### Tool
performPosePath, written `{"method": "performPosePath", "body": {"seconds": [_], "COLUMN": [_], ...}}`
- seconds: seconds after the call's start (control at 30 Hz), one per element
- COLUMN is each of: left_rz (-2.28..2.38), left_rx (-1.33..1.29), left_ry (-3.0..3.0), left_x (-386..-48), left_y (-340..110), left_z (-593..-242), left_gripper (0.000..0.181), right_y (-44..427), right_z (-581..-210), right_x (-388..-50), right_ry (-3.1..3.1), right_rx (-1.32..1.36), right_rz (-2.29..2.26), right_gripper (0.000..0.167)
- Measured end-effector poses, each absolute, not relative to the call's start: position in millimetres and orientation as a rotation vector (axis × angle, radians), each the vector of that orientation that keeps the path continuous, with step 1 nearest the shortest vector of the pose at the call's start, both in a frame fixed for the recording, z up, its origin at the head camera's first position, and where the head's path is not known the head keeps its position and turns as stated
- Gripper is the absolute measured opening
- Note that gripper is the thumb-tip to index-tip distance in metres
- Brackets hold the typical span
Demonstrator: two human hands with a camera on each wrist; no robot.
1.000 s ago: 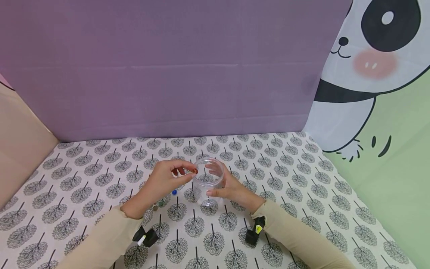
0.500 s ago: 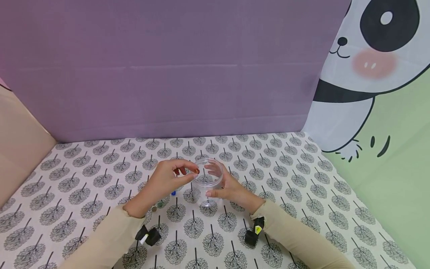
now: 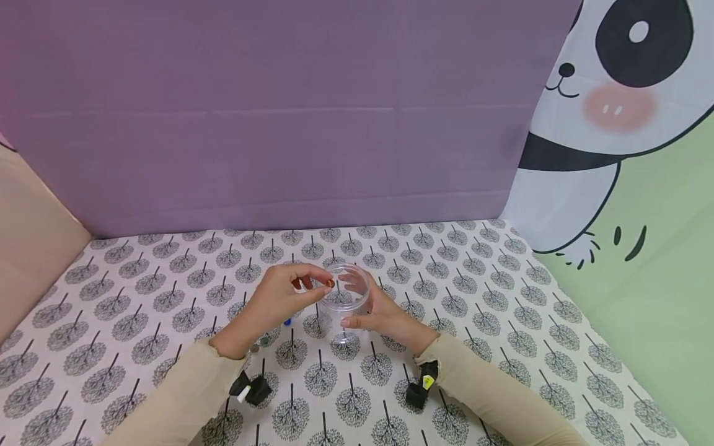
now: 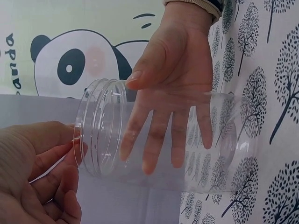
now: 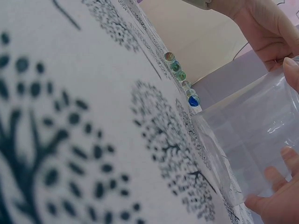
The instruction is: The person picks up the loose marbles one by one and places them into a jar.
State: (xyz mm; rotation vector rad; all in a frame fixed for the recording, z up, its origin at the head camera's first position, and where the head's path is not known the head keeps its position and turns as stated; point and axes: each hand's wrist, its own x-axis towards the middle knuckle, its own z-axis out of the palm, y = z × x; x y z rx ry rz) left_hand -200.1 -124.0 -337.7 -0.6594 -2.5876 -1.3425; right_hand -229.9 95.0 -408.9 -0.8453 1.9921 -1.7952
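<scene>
A clear, see-through jar point(image 3: 333, 317) stands upright with its mouth uncovered. My right hand point(image 3: 385, 317) holds its side, the thumb in front and the fingers behind the wall. Between thumb and index finger, my left hand point(image 3: 279, 298) pinches a small reddish-brown marble point(image 3: 331, 284) at the left of the jar's rim point(image 4: 100, 128). In the left wrist view the fingers mostly hide this marble. Left of the jar, a blue marble point(image 5: 193, 101) lies in a row with several green and clear marbles point(image 5: 180, 75), partly covered by my left forearm in the head view.
A white cloth point(image 3: 446, 396) printed with grey trees covers the table. Behind it rises a purple fabric wall point(image 3: 301, 124). On the right is a green wall with a printed panda point(image 3: 580, 198), and a beige panel point(image 3: 33, 248) borders the left.
My left hand has shifted slightly right with the reddish-brown marble, bringing it to the jar's rim. My right hand keeps the same hold on the jar.
</scene>
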Motion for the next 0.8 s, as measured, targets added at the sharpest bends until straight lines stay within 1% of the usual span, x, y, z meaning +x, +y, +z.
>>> {"method": "performPosePath", "body": {"seconds": [0.43, 0.8], "left_rz": [-1.332, -1.307], "left_rx": [-0.707, -0.682], "left_ry": [-2.576, -2.580], "left_x": [-200.6, -201.2], "left_y": [-123.7, -123.1], "left_z": [-339.0, -339.0], "left_gripper": [0.019, 0.019], "right_y": [94.9, 94.8], "right_z": [-407.7, -407.7], "right_x": [-229.0, -229.4], "right_ry": [1.988, 2.005], "right_rx": [-0.865, -0.839], "right_rz": [-1.795, -1.787], "right_gripper": [0.101, 0.099]}}
